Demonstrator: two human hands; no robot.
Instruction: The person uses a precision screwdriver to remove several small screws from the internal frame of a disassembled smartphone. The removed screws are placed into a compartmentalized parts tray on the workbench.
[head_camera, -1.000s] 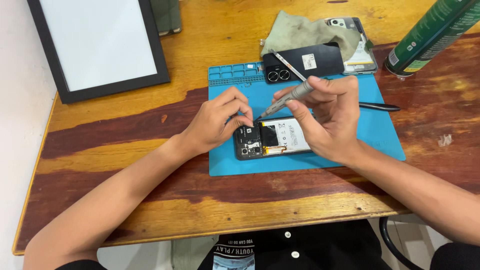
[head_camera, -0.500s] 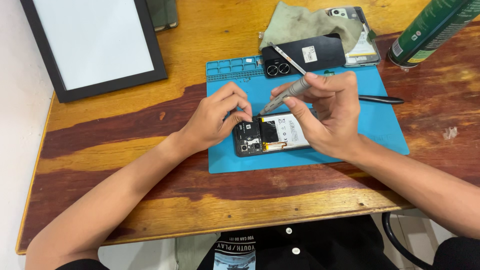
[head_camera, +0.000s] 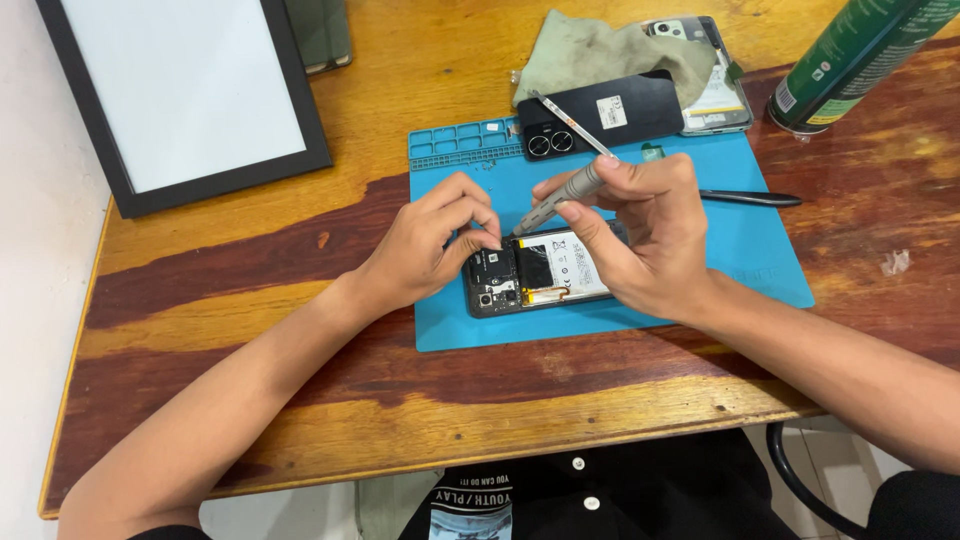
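An opened black phone (head_camera: 535, 280) with its battery showing lies on a blue work mat (head_camera: 745, 250). My right hand (head_camera: 640, 235) grips a grey screwdriver (head_camera: 560, 195), whose tip points down at the phone's top edge. My left hand (head_camera: 435, 240) rests its fingertips on the phone's upper left corner, pinched close beside the screwdriver tip.
A black phone back cover (head_camera: 600, 115) with tweezers (head_camera: 570, 122) across it lies at the mat's far edge, beside a grey cloth (head_camera: 600, 50) and another phone part (head_camera: 715, 95). A black stylus (head_camera: 750, 198) lies right. A green can (head_camera: 860, 55) and a framed white panel (head_camera: 190, 90) stand on the wooden table (head_camera: 250, 330).
Both hands stay on the phone; only the view has shifted slightly. The screwdriver keeps about the same angle.
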